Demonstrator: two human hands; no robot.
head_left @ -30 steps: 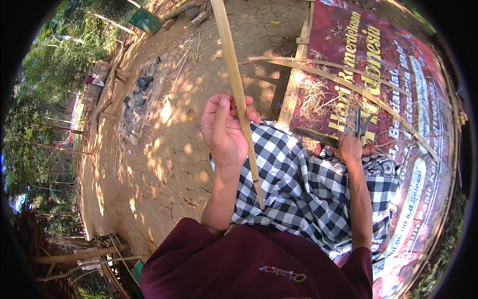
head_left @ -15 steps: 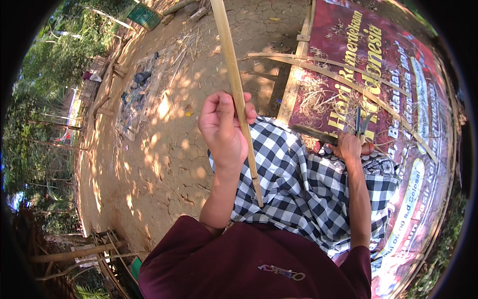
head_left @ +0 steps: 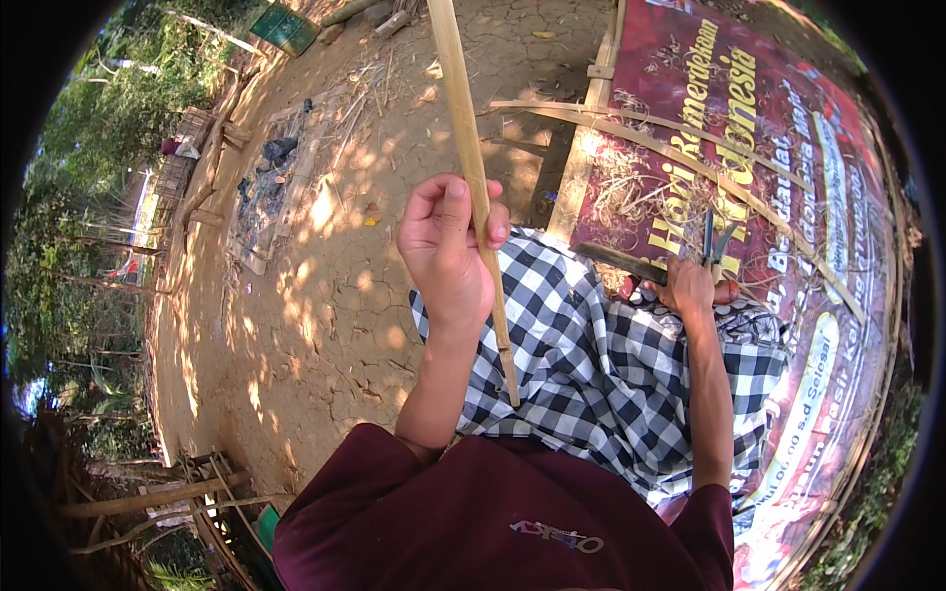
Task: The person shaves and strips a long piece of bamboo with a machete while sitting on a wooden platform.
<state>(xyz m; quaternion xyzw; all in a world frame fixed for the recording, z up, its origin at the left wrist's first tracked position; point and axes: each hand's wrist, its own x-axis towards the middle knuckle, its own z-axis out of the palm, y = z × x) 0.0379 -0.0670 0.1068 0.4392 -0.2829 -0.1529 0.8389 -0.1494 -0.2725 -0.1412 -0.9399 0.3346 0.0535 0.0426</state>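
Observation:
My left hand (head_left: 448,251) is closed round a long, pale bamboo strip (head_left: 458,103), raised in front of my body. The strip slants from the top edge down to a notched lower end over the checked cloth on my lap. My right hand (head_left: 687,288) grips a large knife (head_left: 623,261) low on the right. Its dark blade points left, and the butt of its handle shows beyond my fingers. Just past that hand are two slimmer tools, one straight and dark (head_left: 709,234), the other with a curved blade (head_left: 724,239).
On my right, a printed dark-red banner sheet (head_left: 650,108) carries curly shavings (head_left: 619,187) and long bamboo strips (head_left: 724,184). A wooden beam (head_left: 581,163) borders it. Ash and charred bits (head_left: 281,153) lie on cracked earth at the left; a green container (head_left: 284,32) stands farther off.
My left hand and the bamboo strip have shifted very slightly to the right and up. My right hand and the knife stay almost where they were.

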